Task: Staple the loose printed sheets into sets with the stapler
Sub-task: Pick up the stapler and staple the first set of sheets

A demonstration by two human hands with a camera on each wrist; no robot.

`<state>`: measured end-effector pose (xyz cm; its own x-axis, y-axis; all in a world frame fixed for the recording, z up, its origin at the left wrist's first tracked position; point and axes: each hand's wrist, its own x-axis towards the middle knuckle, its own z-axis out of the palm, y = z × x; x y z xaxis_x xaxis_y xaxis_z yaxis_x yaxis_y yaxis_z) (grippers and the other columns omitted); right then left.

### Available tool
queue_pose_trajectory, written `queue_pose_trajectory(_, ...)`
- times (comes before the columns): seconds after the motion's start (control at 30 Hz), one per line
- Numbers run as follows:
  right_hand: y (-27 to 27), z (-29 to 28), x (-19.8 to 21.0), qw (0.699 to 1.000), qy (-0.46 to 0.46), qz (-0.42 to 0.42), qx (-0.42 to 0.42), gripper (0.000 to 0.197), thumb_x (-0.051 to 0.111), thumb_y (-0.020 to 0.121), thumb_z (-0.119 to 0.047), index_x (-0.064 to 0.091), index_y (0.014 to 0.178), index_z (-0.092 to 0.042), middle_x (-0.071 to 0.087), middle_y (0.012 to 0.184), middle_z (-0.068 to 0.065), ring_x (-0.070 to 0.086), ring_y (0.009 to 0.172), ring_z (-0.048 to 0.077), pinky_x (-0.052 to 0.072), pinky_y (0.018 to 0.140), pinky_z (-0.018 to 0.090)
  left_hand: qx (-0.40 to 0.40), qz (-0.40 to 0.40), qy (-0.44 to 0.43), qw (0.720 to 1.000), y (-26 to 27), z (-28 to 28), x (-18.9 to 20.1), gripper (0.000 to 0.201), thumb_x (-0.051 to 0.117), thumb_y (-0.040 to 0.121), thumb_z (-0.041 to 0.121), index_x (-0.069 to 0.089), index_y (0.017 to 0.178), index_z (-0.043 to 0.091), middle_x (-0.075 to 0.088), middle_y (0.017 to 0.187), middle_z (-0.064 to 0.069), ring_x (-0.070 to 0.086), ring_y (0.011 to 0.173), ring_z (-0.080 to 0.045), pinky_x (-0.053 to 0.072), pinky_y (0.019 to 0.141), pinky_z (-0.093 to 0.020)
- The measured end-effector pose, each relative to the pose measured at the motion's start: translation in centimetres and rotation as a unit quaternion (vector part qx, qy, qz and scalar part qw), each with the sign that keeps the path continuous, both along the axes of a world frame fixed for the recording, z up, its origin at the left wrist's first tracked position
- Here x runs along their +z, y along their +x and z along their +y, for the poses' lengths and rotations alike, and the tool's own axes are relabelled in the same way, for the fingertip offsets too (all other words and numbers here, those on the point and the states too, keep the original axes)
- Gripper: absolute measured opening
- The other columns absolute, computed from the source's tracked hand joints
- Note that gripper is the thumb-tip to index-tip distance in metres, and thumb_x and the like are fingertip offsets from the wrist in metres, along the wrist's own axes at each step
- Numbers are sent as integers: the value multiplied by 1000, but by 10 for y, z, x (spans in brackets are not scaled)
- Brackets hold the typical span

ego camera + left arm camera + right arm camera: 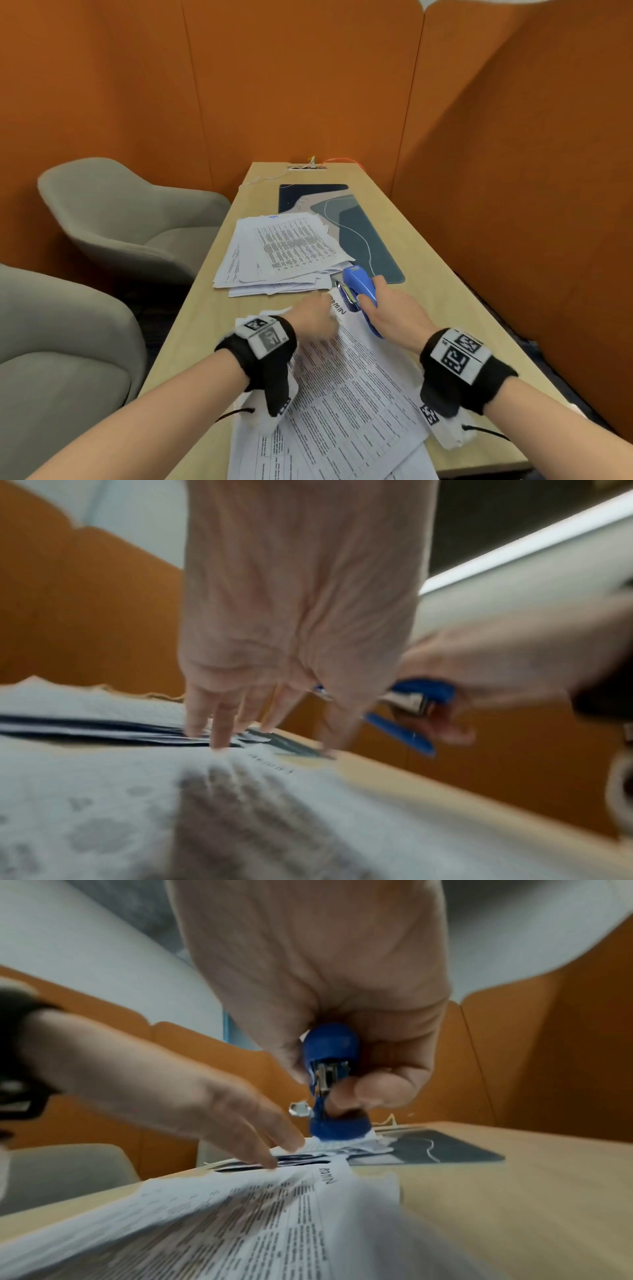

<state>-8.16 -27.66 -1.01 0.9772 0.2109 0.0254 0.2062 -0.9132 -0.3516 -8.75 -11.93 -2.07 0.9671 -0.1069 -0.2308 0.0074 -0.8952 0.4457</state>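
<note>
My right hand (pixel 380 310) grips a blue stapler (pixel 359 289) just above the far corner of the near set of printed sheets (pixel 346 387). In the right wrist view the stapler (pixel 330 1066) is held between fingers and thumb, its mouth a little apart over the paper corner (pixel 329 1175). My left hand (pixel 317 317) lies on the same set with straight fingers, fingertips (pixel 219 739) pressing the top edge down. A second, messy pile of printed sheets (pixel 281 253) lies farther along the table.
The narrow wooden table (pixel 428 274) carries a dark patterned desk mat (pixel 363 233) and a cable socket (pixel 308 167) at its far end. Two grey armchairs (pixel 130 219) stand at the left. Orange partition walls (pixel 513 171) close in the back and right.
</note>
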Motion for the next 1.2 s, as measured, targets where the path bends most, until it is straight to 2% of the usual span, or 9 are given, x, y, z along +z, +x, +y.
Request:
queue_pose_trajectory(0.03,-5,-2,2,1000,-1,-19,4,25,32,99,-37,37,112,-16,56,80,4,55,75,30,38,61,33,40,2,-109,993,2,-2,11,37,46,95,18,47,128,0,53,127,-18,58,107,-29,46,94,-37)
queue_pose_trajectory(0.1,-13,-5,4,999,-1,-39,5,27,32,99,-37,37,117,-16,54,73,2,53,68,29,34,55,32,108,69,-361,924,1,-6,23,27,42,93,1,56,115,-6,62,102,-19,65,78,-24,55,81,-35)
queue_pose_trajectory(0.2,-19,-7,7,998,0,-63,-1,30,31,99,-38,37,120,-17,57,74,3,57,70,30,37,58,32,118,115,-486,858,-3,-11,28,16,56,89,5,65,99,-3,66,87,-15,65,74,-22,57,77,-30)
queue_pose_trajectory(0.3,-23,-7,10,997,-10,-72,2,31,31,100,-39,36,122,-18,56,75,1,56,71,28,37,59,32,145,79,-494,854,-1,-17,22,13,66,86,6,60,96,-1,67,78,-13,64,58,-14,57,63,-23)
queue_pose_trajectory(0.47,-32,-12,16,997,-19,-78,-2,31,30,99,-41,37,118,-17,57,77,2,59,74,30,39,62,33,143,38,-484,862,6,-23,18,19,71,83,3,56,71,7,69,70,-12,66,54,-11,57,62,-22)
queue_pose_trajectory(0.67,-38,-26,22,994,-65,-88,-12,31,29,100,-41,38,114,-15,58,77,3,52,65,27,36,58,31,125,21,-486,865,13,-27,26,17,73,79,0,59,88,2,69,77,-15,68,54,-12,56,55,-19)
queue_pose_trajectory(0.87,-42,-35,26,992,-89,-86,-24,33,29,100,-42,34,120,-16,57,75,1,46,55,20,28,46,27,115,74,-530,837,17,-34,29,25,70,81,-5,64,105,-6,69,80,-14,71,65,-18,59,65,-22)
queue_pose_trajectory(1.0,-43,-36,22,995,-82,-52,-26,29,31,99,-39,40,114,-15,55,78,3,49,66,25,33,55,31,139,57,-546,824,23,-25,26,18,65,85,-4,66,103,-8,67,84,-16,68,66,-16,60,67,-22)
queue_pose_trajectory(1.2,-40,-64,-1,986,-125,55,-90,33,29,100,-38,41,116,-11,55,89,4,55,83,28,35,69,31,151,-125,-377,905,29,-9,45,9,70,80,-2,68,73,3,69,73,-16,65,62,-21,60,63,-26)
